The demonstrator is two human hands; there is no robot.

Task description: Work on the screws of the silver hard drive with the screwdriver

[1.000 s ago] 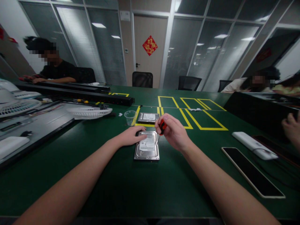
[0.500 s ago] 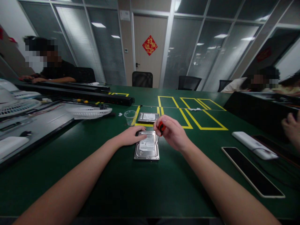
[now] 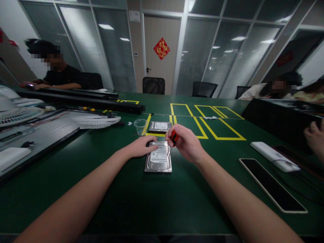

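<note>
A silver hard drive point(image 3: 158, 160) with a white label lies flat on the green table in front of me. My left hand point(image 3: 140, 147) grips its upper left side, the thumb resting on top and the fingers around the far edge. In my right hand point(image 3: 188, 144) is a red and black screwdriver point(image 3: 174, 136), held closed in the fingers. Its thin shaft points down at the drive's right edge; the tip is too small to make out. Just beyond, a second hard drive point(image 3: 159, 126) lies beside a clear plastic cup point(image 3: 140, 127).
Fan parts point(image 3: 96, 120) and a long black bar point(image 3: 106, 103) lie on the left. To the right are a phone point(image 3: 272, 184), a white power bank-like block point(image 3: 274, 157) and a black case point(image 3: 275, 121) with another person's hand point(image 3: 315, 135). Yellow tape point(image 3: 229, 138) marks rectangles.
Both of my hands, the screwdriver and the drive stay almost exactly where they were. The person at the far left has shifted their head slightly.
</note>
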